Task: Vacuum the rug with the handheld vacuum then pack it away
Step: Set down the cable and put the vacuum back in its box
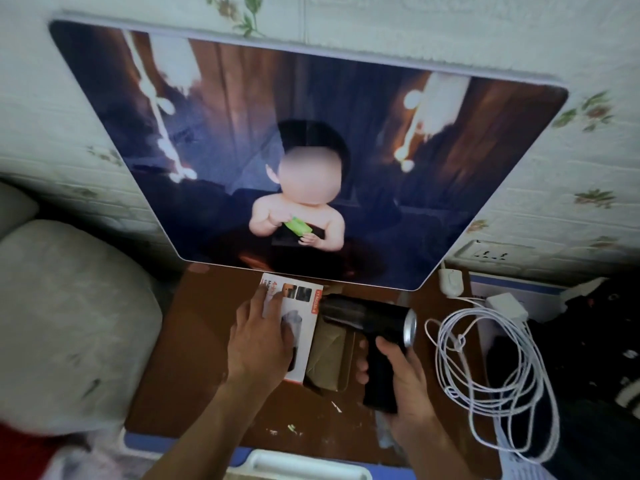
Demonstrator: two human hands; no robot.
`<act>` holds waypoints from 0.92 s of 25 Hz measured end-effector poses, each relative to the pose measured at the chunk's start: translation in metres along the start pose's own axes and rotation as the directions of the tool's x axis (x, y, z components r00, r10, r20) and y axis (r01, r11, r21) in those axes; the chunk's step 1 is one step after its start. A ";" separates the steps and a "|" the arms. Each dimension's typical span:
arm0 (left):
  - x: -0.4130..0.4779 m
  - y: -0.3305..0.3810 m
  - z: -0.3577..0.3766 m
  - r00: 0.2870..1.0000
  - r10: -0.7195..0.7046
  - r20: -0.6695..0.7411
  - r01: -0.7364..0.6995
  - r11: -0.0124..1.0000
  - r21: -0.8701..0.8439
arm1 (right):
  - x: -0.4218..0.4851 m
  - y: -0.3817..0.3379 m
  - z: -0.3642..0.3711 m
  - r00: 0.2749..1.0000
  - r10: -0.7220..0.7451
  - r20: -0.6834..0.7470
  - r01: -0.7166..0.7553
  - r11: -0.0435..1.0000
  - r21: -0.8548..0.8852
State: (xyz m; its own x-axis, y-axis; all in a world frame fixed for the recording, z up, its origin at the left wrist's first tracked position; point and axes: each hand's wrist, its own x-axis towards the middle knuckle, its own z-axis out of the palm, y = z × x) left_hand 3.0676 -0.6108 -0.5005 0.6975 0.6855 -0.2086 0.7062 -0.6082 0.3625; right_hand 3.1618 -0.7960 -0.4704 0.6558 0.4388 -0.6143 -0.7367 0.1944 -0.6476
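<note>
Two hands are being used: the box [298,295] is being pressed onto the table [194,341] by the flat left hand [263,337], likely for steadiness. The handheld vacuum [363,311] is being gripped by the right hand [405,379] just beside the box's open end, presumably for packing.

**Words on the box**

The white box [299,344] has a big "4-" printed on its top. The rest of that line is blurry, and the left hand [263,337] lies over part of it. A smaller line below starts with "M", but it cannot be read. The orange strip [317,299] on the box has white letters, too blurry to read. The paper sheet [519,471] has tiny print, too small to read.
</note>
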 end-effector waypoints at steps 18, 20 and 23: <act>-0.003 -0.006 0.009 0.999 0.037 -0.038 -0.039 0.998 -0.050 | 0.056 0.049 -0.004 0.986 -0.076 -0.146 0.026 0.949 -0.314; -0.003 -0.006 0.011 0.998 0.037 -0.041 -0.040 0.998 -0.058 | 0.059 0.052 -0.001 0.984 -0.114 -0.134 0.045 0.898 -0.437; -0.003 -0.007 0.016 0.998 0.035 -0.057 -0.039 0.996 -0.075 | 0.060 0.056 0.012 0.986 -0.145 -0.078 0.064 0.776 -0.627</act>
State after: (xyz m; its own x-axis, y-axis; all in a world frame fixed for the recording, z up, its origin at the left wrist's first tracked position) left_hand 3.0624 -0.6152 -0.5172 0.7135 0.6858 -0.1436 0.6674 -0.6028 0.4373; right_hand 3.1576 -0.7485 -0.5383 0.7663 0.3360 -0.5476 -0.4267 -0.3709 -0.8248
